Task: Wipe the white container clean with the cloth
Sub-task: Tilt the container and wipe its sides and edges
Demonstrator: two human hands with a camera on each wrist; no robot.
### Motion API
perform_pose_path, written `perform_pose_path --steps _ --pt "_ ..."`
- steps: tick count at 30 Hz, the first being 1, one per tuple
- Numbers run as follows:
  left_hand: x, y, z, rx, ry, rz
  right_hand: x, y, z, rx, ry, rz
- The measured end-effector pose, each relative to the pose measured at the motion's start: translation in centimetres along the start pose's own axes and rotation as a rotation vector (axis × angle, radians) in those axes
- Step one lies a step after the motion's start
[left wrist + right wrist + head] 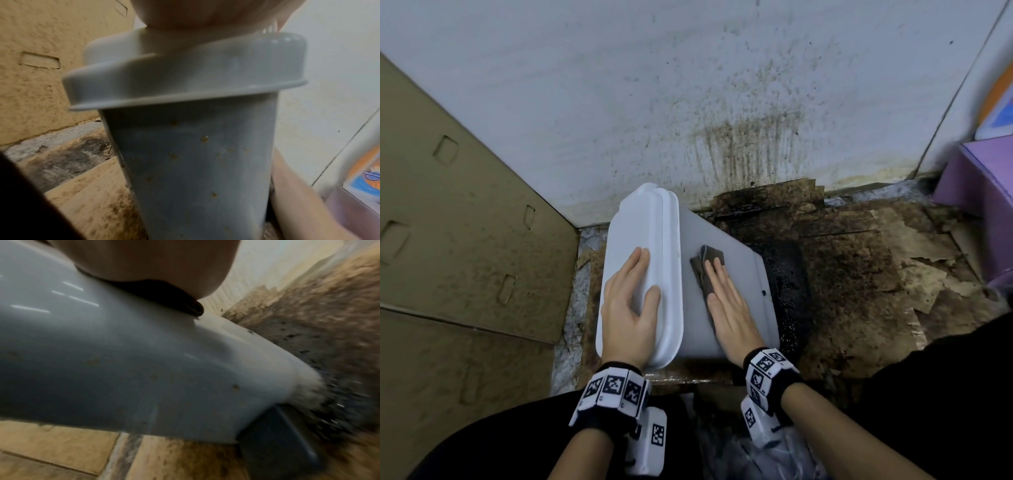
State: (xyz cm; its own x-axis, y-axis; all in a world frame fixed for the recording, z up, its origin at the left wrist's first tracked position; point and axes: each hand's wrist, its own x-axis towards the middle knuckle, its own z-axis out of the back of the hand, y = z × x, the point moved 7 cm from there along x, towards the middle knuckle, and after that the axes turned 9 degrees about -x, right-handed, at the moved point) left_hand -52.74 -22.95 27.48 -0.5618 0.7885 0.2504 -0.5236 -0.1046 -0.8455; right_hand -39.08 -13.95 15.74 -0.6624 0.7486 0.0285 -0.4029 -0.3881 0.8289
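- White container (726,246) stands on stained cardboard (859,246), beside the wall (688,85).
- Left hand (631,305) lies flat, fingers straight, on its lid (640,222).
- Right hand (729,305) presses the dark cloth (705,262) flat against the container's side; brownish specks, possibly grease, dot it.

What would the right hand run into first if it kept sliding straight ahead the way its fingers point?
The right hand lies flat on the dark cloth, fingers aimed up the white container side. It would probably pass the container's far edge, then meet the stained wall behind; depth there is unclear.
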Motion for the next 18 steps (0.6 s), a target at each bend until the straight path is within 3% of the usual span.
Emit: perform_pose_path --steps 6,9,15,18 --pt "-0.1 -0.2 -0.1 -0.011 0.007 -0.005 -2.4 -9.8 -1.8 0.0 -0.007 -0.27" --pt "-0.1 -0.4 -0.3 0.002 0.016 -0.004 -3.7 -12.2 -1.7 0.057 0.002 -0.421" --pt "-0.1 -0.2 -0.2 0.006 0.01 0.007 -3.3 -11.7 -2.4 -0.011 0.129 -0.516" --pt "-0.1 -0.4 -0.2 0.012 0.007 0.007 -3.4 -9.8 -2.2 0.032 0.133 -0.482"
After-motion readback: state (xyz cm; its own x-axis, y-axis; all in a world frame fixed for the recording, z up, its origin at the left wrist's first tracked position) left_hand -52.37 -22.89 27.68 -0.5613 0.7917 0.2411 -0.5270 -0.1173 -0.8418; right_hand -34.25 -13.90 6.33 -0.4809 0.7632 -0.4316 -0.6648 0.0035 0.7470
